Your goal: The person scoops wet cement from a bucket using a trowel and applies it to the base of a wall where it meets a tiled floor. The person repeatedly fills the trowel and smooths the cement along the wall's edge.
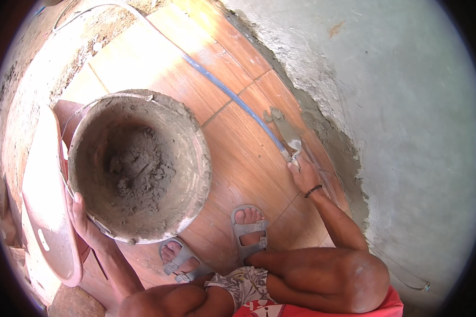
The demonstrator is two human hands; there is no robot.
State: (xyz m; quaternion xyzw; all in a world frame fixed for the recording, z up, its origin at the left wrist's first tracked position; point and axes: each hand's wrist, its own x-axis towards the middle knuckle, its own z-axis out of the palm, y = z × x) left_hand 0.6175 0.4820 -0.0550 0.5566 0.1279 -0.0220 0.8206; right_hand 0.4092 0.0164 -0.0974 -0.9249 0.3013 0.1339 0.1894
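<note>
A round bucket (198,158) crusted with grey mortar stands on the left, with wet mortar (143,171) clumped inside. My left hand (84,224) is against its near left side, gripping it with the thumb raised; some of the fingers are hidden. On the right, near the base of the wall, my right hand (303,174) is closed round the handle of a trowel. The trowel blade (284,128) points away from me and is smeared with mortar. A blue hose (217,82) runs down to an end beside my right fingers; I cannot tell whether they touch it.
Wood-look tiles (248,169) cover the floor. A rough grey wall (407,116) rises on the right, with mortar (322,127) along its foot. A reddish plastic chair (53,232) is beyond the bucket on the left, near a stone (76,302). My sandalled feet (248,232) are close to the bucket.
</note>
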